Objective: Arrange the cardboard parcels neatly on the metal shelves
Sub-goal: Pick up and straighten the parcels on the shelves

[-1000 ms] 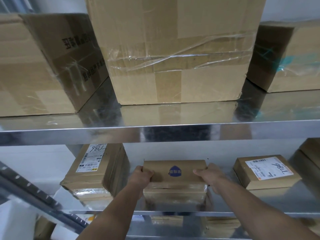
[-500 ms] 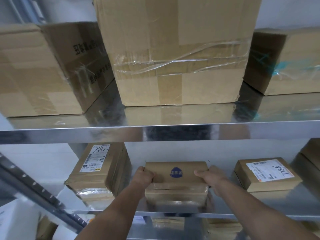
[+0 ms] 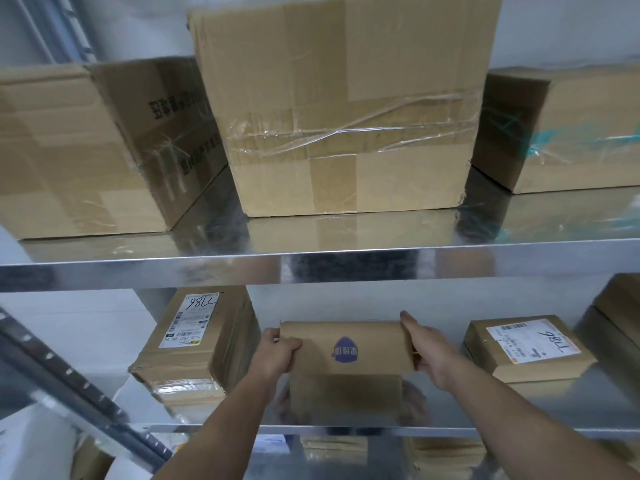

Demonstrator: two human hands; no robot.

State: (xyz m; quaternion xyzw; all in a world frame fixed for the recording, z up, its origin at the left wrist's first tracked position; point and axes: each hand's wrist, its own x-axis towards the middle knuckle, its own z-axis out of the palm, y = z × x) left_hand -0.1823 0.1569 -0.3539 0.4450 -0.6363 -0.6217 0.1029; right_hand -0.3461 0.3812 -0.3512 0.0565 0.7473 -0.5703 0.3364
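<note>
The blue-marked parcel (image 3: pixel 346 344) is held between two hands in the lower middle of the frame. Its left end is gripped by the left hand (image 3: pixel 277 353), thumb curled over the top. Its right end is pressed by the right hand (image 3: pixel 431 351), fingers laid straight along the edge. Whether the parcel rests on the lower shelf (image 3: pixel 346 430) or is raised just above it cannot be told.

Four parcels are counted on this shelf:
- the held one;
- a tall labelled parcel (image 3: pixel 194 348) just to its left;
- a flat labelled parcel (image 3: pixel 526 348) to the right, set apart by a strip of bare metal;
- a cut-off parcel (image 3: pixel 620 306) at the right border.

Open room is left in front of and behind the held parcel. Headroom is capped by the upper shelf (image 3: pixel 311 268). Three large cartons are carried there: a left carton (image 3: pixel 79 150), a taped middle carton (image 3: pixel 346 109) and a right carton (image 3: pixel 568 129). A slanted perforated brace (image 3: pixel 69 386) crosses the lower left.
</note>
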